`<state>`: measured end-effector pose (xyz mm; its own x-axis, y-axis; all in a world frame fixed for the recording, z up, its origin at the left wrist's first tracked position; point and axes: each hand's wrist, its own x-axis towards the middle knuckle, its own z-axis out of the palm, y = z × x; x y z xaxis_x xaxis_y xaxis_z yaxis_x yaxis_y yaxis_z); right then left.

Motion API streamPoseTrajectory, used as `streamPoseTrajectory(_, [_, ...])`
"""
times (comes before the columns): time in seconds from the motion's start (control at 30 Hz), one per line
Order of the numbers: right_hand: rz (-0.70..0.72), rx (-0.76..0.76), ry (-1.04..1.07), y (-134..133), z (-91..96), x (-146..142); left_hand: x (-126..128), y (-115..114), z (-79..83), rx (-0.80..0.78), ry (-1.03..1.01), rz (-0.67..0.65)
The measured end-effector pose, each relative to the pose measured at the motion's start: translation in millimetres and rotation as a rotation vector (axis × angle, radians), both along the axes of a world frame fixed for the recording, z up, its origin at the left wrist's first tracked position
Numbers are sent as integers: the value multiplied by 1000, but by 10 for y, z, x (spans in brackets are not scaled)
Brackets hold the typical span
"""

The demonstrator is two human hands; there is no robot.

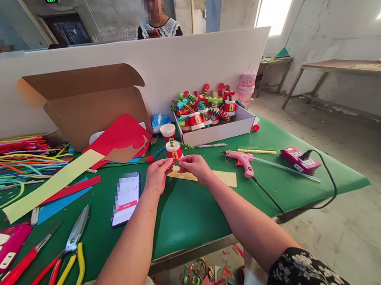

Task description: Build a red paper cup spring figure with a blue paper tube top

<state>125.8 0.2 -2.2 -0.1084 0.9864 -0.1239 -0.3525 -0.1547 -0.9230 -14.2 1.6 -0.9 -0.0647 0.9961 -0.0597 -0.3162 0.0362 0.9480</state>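
Observation:
A small upturned paper cup [174, 149] with a red wrapper stands just beyond my hands. Coiled pipe cleaners stick out of it: a green one on top, a blue one [159, 152] ending in a red ball at the left, a dark green one [187, 146] at the right. My left hand [160, 175] is closed in a pinch at the cup's near side. Opposite it, my right hand [195, 167] pinches as well, fingertips almost meeting the left ones. What sits between the fingertips is too small to make out. Pale yellow paper [226, 178] lies under the hands.
A pink glue gun [243, 160] lies right, its cord trailing near a magenta power strip [300, 160]. A white box [218, 132] holds several finished cup figures. Left are a phone [126, 199], scissors [73, 238], paper strips [55, 186] and pipe cleaners [19, 162]. A person stands behind the partition [100, 57].

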Motion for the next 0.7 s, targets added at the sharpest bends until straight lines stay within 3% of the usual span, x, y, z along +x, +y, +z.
streamPoseTrajectory(0.7, [19,-79,36,-36,41,27,29,-54,41,275,432,73])
